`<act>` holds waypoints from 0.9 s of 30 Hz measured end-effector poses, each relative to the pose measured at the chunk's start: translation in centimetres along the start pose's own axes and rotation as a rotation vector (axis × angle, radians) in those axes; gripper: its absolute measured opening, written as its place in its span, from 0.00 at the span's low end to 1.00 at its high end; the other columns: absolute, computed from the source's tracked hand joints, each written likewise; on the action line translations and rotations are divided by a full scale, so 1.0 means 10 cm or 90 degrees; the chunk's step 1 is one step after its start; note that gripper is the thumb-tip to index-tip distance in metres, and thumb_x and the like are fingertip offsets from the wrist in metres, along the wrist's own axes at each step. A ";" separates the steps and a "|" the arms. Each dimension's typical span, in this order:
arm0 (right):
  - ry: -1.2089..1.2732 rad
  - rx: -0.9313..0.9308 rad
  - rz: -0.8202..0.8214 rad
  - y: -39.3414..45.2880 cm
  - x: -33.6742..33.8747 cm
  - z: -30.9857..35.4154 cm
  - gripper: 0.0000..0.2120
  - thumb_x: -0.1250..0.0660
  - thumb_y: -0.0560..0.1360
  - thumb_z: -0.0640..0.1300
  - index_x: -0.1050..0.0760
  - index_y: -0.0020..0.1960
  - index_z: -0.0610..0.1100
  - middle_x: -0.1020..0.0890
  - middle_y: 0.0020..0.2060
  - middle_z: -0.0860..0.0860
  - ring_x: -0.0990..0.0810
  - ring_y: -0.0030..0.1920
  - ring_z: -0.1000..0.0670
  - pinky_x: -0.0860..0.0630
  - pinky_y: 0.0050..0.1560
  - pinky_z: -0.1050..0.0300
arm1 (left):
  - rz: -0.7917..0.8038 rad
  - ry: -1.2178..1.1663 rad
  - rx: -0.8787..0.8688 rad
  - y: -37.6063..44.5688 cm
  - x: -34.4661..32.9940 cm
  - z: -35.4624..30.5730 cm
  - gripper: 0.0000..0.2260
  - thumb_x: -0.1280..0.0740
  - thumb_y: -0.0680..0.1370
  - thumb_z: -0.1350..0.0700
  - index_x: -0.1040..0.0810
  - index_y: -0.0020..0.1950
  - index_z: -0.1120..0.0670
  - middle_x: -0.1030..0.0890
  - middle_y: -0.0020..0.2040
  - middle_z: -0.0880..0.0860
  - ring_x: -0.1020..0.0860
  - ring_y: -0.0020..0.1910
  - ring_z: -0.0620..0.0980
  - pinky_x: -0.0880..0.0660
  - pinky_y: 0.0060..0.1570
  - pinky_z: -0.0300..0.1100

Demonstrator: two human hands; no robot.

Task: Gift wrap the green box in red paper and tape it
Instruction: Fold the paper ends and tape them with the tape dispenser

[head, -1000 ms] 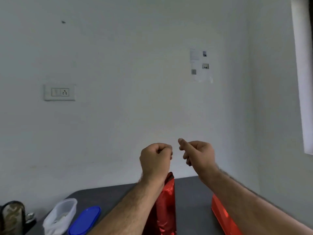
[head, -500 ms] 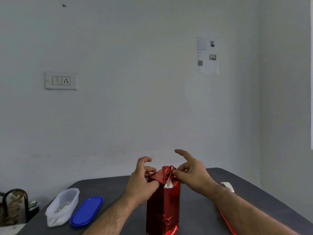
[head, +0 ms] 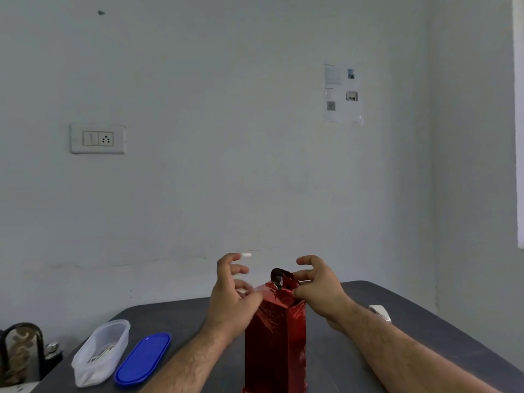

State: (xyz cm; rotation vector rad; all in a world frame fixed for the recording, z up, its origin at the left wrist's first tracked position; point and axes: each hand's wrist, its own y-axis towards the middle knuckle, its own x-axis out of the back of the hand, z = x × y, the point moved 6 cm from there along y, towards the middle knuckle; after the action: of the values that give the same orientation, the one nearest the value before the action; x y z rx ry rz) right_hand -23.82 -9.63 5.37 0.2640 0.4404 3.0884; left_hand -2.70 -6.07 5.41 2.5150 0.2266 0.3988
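Both grips pinch the red paper [head: 275, 330] folded atop the upright box: left hand [head: 231, 296] at 9 o'clock, right hand [head: 319, 285] at 3, equally near.

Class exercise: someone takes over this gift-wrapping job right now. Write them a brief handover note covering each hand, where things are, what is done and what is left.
Left hand: pinches a strip of clear tape at the box top.
Right hand: grip on the bunched top fold of the red paper.
The wrapped box stands upright on the dark table; a tape roll lies behind the right forearm.
Done: sides wrapped; no green shows.
Left: press the tape over the top fold.
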 end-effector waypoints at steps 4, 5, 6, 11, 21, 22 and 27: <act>-0.022 0.022 0.004 0.05 -0.07 0.03 0.33 0.31 0.68 0.21 0.28 0.66 0.47 0.13 0.51 0.45 0.11 0.48 0.46 0.12 0.47 0.46 | 0.163 -0.025 0.123 0.21 -0.01 0.21 0.43 0.25 0.72 0.62 0.45 0.75 0.34 0.27 0.71 0.50 0.23 0.67 0.48 0.22 0.57 0.41; -0.030 0.025 -0.001 0.06 -0.08 0.04 0.32 0.31 0.68 0.21 0.27 0.65 0.48 0.13 0.51 0.45 0.11 0.47 0.46 0.13 0.46 0.47 | 0.180 -0.028 0.140 0.21 -0.01 0.26 0.45 0.24 0.72 0.63 0.46 0.75 0.32 0.26 0.71 0.51 0.21 0.65 0.48 0.20 0.60 0.45; -0.045 0.029 -0.011 0.08 -0.07 0.03 0.31 0.32 0.69 0.22 0.26 0.64 0.49 0.13 0.49 0.44 0.11 0.47 0.44 0.13 0.44 0.46 | 0.184 -0.032 0.147 0.21 -0.01 0.28 0.47 0.22 0.71 0.62 0.46 0.76 0.31 0.24 0.70 0.50 0.18 0.62 0.48 0.19 0.62 0.48; -0.096 0.043 -0.065 0.17 0.04 0.03 0.28 0.30 0.69 0.24 0.23 0.60 0.52 0.12 0.45 0.48 0.11 0.45 0.47 0.13 0.45 0.43 | 0.165 -0.053 0.114 0.11 -0.04 0.23 0.59 0.11 0.60 0.50 0.46 0.78 0.29 0.24 0.67 0.45 0.15 0.57 0.52 0.16 0.57 0.49; -0.144 0.097 -0.006 0.13 0.00 0.22 0.26 0.25 0.68 0.24 0.20 0.57 0.49 0.12 0.43 0.47 0.14 0.39 0.50 0.13 0.43 0.50 | 0.199 -0.034 0.111 0.43 -0.13 0.01 0.49 0.21 0.74 0.63 0.49 0.82 0.38 0.11 0.52 0.51 0.13 0.54 0.50 0.21 0.66 0.54; -0.148 0.099 -0.014 0.11 0.00 0.24 0.26 0.24 0.67 0.25 0.20 0.56 0.50 0.12 0.43 0.47 0.14 0.39 0.51 0.13 0.43 0.49 | 0.213 -0.029 0.113 0.46 -0.15 0.00 0.51 0.20 0.73 0.64 0.49 0.82 0.39 0.11 0.50 0.53 0.13 0.52 0.51 0.21 0.66 0.55; -0.152 0.071 -0.060 0.07 0.10 0.24 0.30 0.14 0.60 0.37 0.21 0.57 0.52 0.12 0.43 0.51 0.12 0.42 0.53 0.15 0.38 0.58 | 0.166 0.011 0.078 0.47 -0.21 -0.08 0.49 0.19 0.72 0.64 0.45 0.82 0.42 0.12 0.43 0.54 0.12 0.45 0.50 0.17 0.53 0.46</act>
State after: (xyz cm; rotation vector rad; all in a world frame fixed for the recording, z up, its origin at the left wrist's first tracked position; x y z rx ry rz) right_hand -24.36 -9.59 7.95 0.5871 0.5967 2.8953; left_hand -4.55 -10.08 8.21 2.6705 -0.0747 0.5243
